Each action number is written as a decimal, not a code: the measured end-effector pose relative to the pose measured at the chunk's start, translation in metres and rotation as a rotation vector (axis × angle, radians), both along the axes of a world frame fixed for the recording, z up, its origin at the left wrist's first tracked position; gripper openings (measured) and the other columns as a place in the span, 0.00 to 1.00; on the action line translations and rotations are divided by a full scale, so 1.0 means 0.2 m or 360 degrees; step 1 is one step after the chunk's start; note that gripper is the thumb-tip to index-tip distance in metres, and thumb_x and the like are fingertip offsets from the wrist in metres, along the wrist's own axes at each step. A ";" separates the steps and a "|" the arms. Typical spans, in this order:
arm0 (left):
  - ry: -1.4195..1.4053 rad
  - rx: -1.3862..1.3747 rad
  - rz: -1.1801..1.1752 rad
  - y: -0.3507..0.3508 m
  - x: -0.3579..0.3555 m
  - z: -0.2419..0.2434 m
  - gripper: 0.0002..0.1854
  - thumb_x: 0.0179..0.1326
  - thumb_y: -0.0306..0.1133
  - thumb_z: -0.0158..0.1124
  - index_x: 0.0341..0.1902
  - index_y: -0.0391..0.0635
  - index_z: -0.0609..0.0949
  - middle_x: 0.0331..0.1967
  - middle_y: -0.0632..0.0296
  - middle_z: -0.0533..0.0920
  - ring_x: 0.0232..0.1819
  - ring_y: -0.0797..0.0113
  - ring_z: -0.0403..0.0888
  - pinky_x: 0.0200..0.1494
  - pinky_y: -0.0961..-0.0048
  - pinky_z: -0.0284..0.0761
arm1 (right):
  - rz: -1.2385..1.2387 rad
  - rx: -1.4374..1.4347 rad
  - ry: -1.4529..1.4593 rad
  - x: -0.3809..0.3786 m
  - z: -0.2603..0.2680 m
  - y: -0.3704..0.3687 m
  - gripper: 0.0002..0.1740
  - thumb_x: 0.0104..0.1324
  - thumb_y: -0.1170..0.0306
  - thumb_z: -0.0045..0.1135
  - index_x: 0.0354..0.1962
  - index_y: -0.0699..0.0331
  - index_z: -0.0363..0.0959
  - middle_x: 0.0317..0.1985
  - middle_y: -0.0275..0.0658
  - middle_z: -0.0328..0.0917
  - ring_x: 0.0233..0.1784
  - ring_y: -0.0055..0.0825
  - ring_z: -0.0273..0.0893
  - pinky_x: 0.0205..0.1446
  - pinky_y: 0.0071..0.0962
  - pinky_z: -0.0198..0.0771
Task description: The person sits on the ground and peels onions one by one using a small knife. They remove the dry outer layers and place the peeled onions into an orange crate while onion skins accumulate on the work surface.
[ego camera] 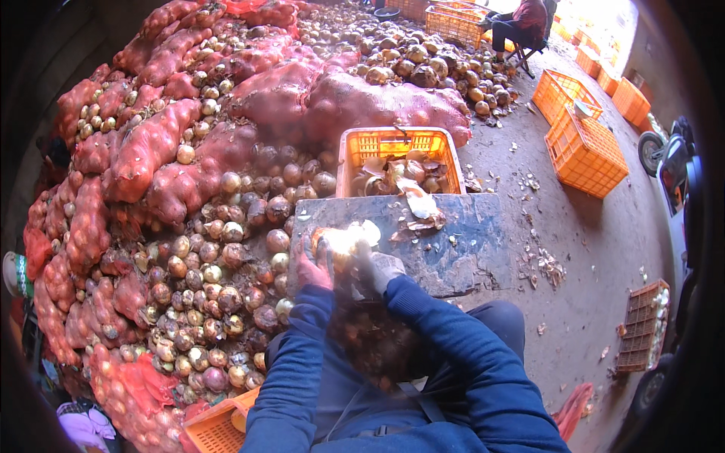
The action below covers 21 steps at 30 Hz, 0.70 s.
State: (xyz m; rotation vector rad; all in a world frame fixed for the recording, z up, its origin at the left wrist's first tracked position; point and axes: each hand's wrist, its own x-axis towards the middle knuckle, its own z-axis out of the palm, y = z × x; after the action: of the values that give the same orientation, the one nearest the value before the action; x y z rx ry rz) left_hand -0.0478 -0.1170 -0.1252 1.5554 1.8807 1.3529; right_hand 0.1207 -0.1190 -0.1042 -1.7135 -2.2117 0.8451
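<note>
Over the near left part of a worn board (470, 243), my left hand (315, 267) grips a partly peeled onion (340, 240), overexposed and pale. My right hand (383, 268), in a light glove, is against the onion's right side. Its fingers are blurred, so I cannot tell whether they pinch the skin or hold a tool. A white piece of onion (420, 201) and brown skins (425, 223) lie near the board's far edge. Just beyond stands an orange plastic crate (346, 161) with skins and onion pieces inside.
Loose onions (212, 294) and red mesh sacks of onions (150, 147) cover the left side. Orange crates (589, 153) stand on the floor at right, near a parked vehicle (677, 181). Another person (524, 25) sits on a folding stool at the back. Another orange crate (218, 427) is at my lower left.
</note>
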 end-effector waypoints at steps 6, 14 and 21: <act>-0.0242 0.0013 -0.0123 -0.01 0.01 0.05 0.31 0.62 0.41 0.64 0.65 0.36 0.69 0.62 0.41 0.70 0.64 0.42 0.67 0.68 0.59 0.61 | -0.0120 -0.0960 0.1382 0.08 0.08 0.03 0.10 0.61 0.72 0.46 0.26 0.65 0.75 0.23 0.34 0.75 0.21 0.21 0.71 0.22 0.24 0.68; -0.0399 0.0090 -0.0248 0.07 -0.12 -0.25 0.29 0.64 0.26 0.62 0.68 0.35 0.64 0.61 0.55 0.72 0.59 0.66 0.71 0.64 0.72 0.67 | -0.0103 -0.0069 0.0916 0.08 0.00 -0.23 0.24 0.64 0.69 0.54 0.59 0.55 0.66 0.39 0.45 0.81 0.42 0.38 0.81 0.45 0.36 0.73; -0.0666 0.0127 -0.0283 0.08 -0.11 -0.25 0.28 0.63 0.37 0.64 0.62 0.34 0.70 0.55 0.46 0.75 0.59 0.53 0.72 0.65 0.66 0.64 | 0.0222 -0.0261 0.0342 0.15 0.20 -0.12 0.24 0.69 0.57 0.49 0.56 0.60 0.60 0.39 0.50 0.81 0.44 0.48 0.80 0.45 0.40 0.72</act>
State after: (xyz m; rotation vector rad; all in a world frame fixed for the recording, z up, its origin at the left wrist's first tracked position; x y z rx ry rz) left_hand -0.0707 -0.1006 -0.1749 1.3104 1.4206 1.5429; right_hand 0.1512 -0.1424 -0.0641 -1.4659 -2.1870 1.2139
